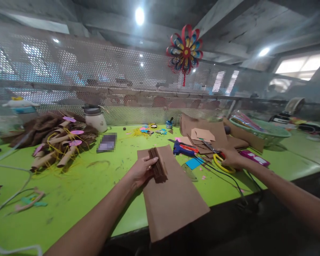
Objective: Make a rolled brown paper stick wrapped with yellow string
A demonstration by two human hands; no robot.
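Left hand (144,170): your fingers and thumb are pinching a folded paper stack (158,166), with the thumb lying on its upper side.
Folded paper stack: it is lying over the far part of a brown paper sheet (174,209); I cannot tell if the two are touching.
Brown paper sheet: it is lying in front of you on the green surface (90,193), and its near end is reaching past the edge.
Right hand (233,159): it is touching the yellow handles of the scissors (216,160), with the fingers partly curling; I cannot tell if they are gripping.
Scissors: their blades are pointing away from you, toward some light brown paper pieces (203,134).
Glue gun (182,149): it is lying to the left of the scissors, near a blue paper square (194,163).
Paper rolls (66,157): they are lying on your left, among yellow strands.
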